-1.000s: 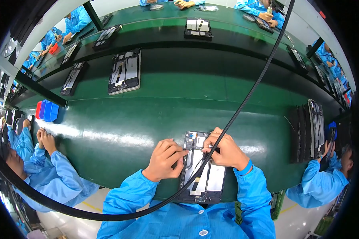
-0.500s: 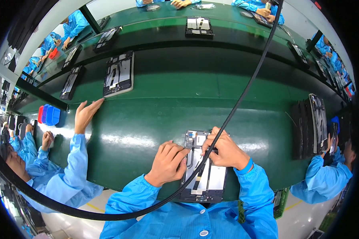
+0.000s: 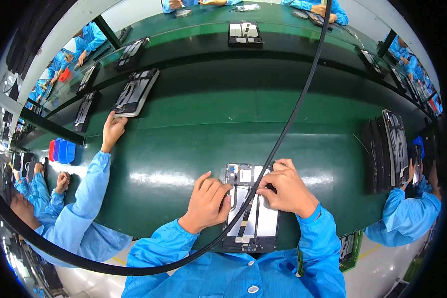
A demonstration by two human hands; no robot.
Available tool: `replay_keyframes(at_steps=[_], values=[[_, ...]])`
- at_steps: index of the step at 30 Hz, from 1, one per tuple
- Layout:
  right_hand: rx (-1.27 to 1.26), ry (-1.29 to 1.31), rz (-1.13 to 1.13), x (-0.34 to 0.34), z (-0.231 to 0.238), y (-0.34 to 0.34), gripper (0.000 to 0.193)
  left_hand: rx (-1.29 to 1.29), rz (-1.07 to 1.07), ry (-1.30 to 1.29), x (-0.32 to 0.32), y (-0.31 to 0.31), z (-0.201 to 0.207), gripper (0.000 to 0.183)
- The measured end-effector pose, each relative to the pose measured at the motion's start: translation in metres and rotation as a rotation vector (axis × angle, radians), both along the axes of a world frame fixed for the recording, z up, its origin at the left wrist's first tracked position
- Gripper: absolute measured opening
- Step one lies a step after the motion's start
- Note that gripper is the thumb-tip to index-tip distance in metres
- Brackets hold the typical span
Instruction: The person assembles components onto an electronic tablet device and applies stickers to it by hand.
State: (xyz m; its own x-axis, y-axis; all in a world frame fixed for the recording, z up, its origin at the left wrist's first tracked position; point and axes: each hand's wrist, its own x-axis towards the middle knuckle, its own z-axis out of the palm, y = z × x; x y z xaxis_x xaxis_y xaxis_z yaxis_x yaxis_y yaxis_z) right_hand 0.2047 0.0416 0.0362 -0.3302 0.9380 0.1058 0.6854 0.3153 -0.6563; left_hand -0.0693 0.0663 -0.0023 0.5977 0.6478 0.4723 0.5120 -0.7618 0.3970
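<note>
1. The long green glossy surface (image 3: 193, 144) runs across the whole view like a belt; its far half, past a dark band, carries more work.
2. People in blue coats sit around that surface: one at its left edge reaches a hand (image 3: 112, 130) to it, others sit at its right end and along its far side.
3. A thick black cable (image 3: 288, 124) arcs over the surface from the upper right down to the lower left, passing over the near device.
4. The open flat rectangular device with a dark frame and white inner panels (image 3: 251, 206) lies at the near edge of the surface, straight before the person.
5. A second open dark device (image 3: 136, 92) lies on the surface well left of and beyond the first, the co-worker's hand touching its near corner.
6. A stack of dark flat panels (image 3: 385, 149) stands on edge at the right end of the surface.
7. The left hand (image 3: 207, 203) rests on the near device's left edge, fingers bent; its grip is pressed down on the frame, not closed around it.
8. The right hand (image 3: 288, 191) lies on the device's upper right part, fingertips drawn together against the inner panel; whether the grip pinches anything small cannot be told.
9. Blue and red small bins (image 3: 60, 150) sit just off the surface's left edge.
</note>
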Motion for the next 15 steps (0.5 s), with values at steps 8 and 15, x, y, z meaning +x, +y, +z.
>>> replay_keyframes(at_steps=[8, 15], values=[[0.034, -0.052, -0.091, 0.015, 0.008, -0.006, 0.011, 0.148, -0.009, -0.072, -0.005, 0.006, -0.011, 0.024], [-0.113, 0.088, -0.13, 0.039, -0.007, -0.013, 0.013, 0.127, -0.244, 0.016, 0.008, 0.025, 0.012, 0.027]])
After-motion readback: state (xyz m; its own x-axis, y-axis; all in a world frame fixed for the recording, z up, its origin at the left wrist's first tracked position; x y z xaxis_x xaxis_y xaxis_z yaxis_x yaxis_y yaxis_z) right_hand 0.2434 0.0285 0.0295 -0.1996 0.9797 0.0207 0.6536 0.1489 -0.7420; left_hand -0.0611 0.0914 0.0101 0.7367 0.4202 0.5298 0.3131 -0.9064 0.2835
